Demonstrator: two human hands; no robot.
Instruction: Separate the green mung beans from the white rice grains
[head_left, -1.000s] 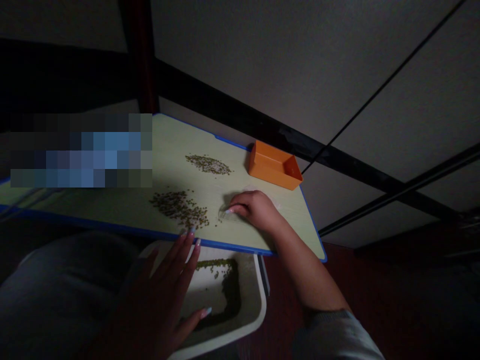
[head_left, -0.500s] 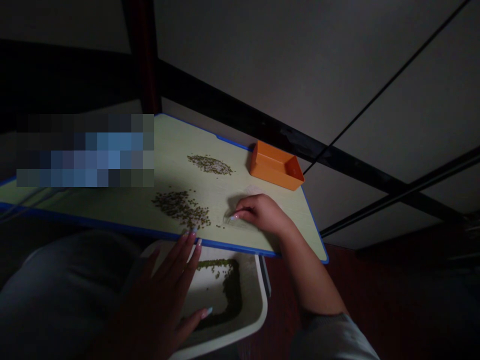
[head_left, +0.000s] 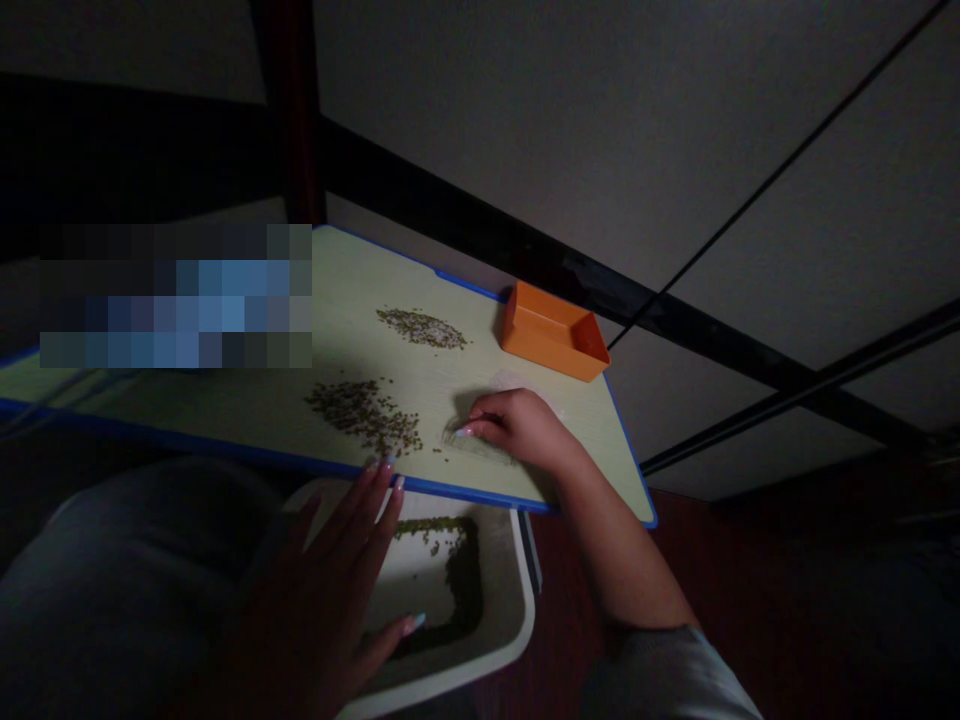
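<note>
My right hand (head_left: pixel 506 425) is closed in a pinch over the pale tabletop (head_left: pixel 480 365). Its fingers are on a clear, see-through piece (head_left: pixel 480 447), whose exact kind I cannot make out. Left of that hand lies a pile of small dark seeds or beans (head_left: pixel 364 412), with a few loose ones scattered between. Open and spread, my left hand (head_left: pixel 349 560) reaches over a white bin (head_left: pixel 517 600), its fingertips at the table's near blue edge beside that pile. Small green-brown pieces (head_left: pixel 466 580) line the inside of the bin.
A second, smaller seed pile (head_left: pixel 421 328) lies farther back. An orange open box (head_left: pixel 555 340) stands at the table's far right corner. Pale cabinet panels (head_left: pixel 600 130) rise behind. A blurred-out patch (head_left: pixel 187 300) covers the left end of the table.
The clear piece and my right fingertips have shifted slightly left. My left hand, the piles and the orange box keep their places.
</note>
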